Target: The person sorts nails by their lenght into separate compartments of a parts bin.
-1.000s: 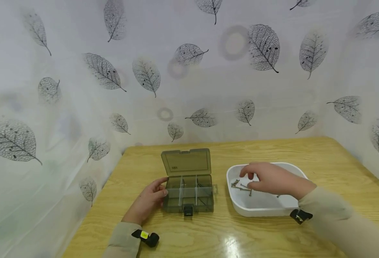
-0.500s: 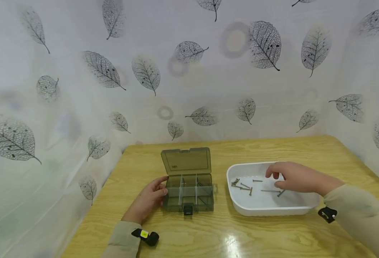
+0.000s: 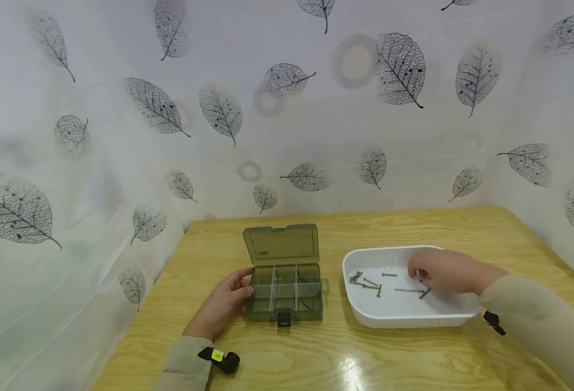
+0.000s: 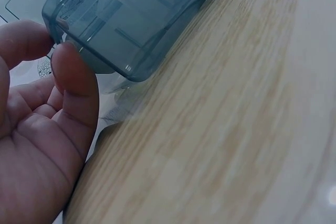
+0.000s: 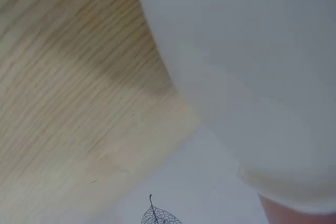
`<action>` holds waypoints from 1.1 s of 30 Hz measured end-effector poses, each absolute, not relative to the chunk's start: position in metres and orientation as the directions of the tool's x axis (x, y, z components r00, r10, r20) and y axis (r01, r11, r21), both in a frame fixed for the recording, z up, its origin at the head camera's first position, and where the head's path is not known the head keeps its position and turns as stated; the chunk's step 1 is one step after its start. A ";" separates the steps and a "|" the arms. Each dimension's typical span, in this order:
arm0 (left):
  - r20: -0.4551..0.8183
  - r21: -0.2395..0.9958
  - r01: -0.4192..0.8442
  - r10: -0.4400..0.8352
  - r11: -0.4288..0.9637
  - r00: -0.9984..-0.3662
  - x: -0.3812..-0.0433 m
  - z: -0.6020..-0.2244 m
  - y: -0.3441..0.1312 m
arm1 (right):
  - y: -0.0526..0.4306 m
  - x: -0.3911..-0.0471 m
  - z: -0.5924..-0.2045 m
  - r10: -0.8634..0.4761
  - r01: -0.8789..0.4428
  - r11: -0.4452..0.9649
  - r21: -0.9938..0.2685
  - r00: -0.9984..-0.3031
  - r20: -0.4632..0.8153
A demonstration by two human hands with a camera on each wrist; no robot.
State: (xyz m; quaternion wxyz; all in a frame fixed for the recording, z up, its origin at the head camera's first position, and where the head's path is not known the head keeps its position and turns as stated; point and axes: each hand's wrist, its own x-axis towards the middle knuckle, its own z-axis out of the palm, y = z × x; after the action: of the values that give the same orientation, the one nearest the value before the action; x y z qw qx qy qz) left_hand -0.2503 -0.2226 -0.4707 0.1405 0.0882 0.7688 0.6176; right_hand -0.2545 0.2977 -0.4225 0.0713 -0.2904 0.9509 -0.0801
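In the head view, a smoky clear compartment box (image 3: 284,297) stands on the table with its lid (image 3: 282,244) raised. My left hand (image 3: 222,304) holds the box at its left edge; the left wrist view shows thumb and index finger at one corner. A white tray (image 3: 365,315) to the right contains several small screws (image 3: 371,283). Inside its right part is my right hand (image 3: 450,271), fingers bent down over a screw (image 3: 424,294) and a longer thin one (image 3: 408,290). Its fingertips are mostly hidden, and I cannot tell whether they hold anything.
The wooden table (image 3: 306,358) ends at a leaf-print curtain (image 3: 326,130) behind and along both sides. A black latch (image 3: 284,317) sticks out at the box's front. The tray's wall (image 5: 236,77) fills much of the right wrist view.
My right hand has moved right across the tray, uncovering several screws, then lowered with its fingers down toward the tray floor. The left hand and the box have stayed in place.
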 end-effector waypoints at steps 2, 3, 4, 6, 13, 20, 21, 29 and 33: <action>-0.102 0.975 -0.032 0.313 0.221 -0.944 -0.250 -0.471 -0.223 | 0.297 -0.257 -0.424 -0.562 -0.540 0.822 -0.180 -0.821 -0.100; -0.102 0.975 -0.032 0.315 0.221 -0.943 -0.250 -0.471 -0.223 | 0.297 -0.258 -0.425 -0.564 -0.542 0.821 -0.179 -0.819 -0.105; -0.103 0.975 -0.032 0.317 0.220 -0.943 -0.250 -0.471 -0.223 | 0.296 -0.258 -0.425 -0.568 -0.547 0.818 -0.179 -0.816 -0.106; -0.107 0.975 -0.035 0.319 0.221 -0.942 -0.250 -0.471 -0.223 | 0.296 -0.259 -0.426 -0.579 -0.558 0.810 -0.182 -0.809 -0.099; -0.111 0.975 -0.041 0.320 0.220 -0.941 -0.250 -0.470 -0.223 | 0.294 -0.259 -0.428 -0.590 -0.570 0.800 -0.184 -0.804 -0.077; -0.112 0.976 -0.044 0.319 0.212 -0.941 -0.249 -0.470 -0.223 | 0.291 -0.260 -0.424 -0.574 -0.545 0.810 -0.217 -0.812 -0.101; -0.113 0.977 -0.047 0.319 0.208 -0.941 -0.249 -0.470 -0.223 | 0.290 -0.260 -0.423 -0.578 -0.546 0.806 -0.229 -0.810 -0.102; -0.110 0.980 -0.048 0.322 0.195 -0.940 -0.250 -0.470 -0.223 | 0.276 -0.258 -0.413 -0.590 -0.543 0.774 -0.326 -0.806 -0.057; -0.105 0.980 -0.043 0.323 0.193 -0.940 -0.250 -0.471 -0.223 | 0.266 -0.256 -0.409 -0.613 -0.563 0.745 -0.358 -0.789 -0.035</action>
State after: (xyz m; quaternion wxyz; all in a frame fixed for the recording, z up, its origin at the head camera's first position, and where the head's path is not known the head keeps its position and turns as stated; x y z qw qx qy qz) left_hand -0.2504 -0.2228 -0.4715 0.1457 0.0923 0.7586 0.6283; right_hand -0.2562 0.2664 -0.4090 0.0752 -0.3160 0.9309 -0.1668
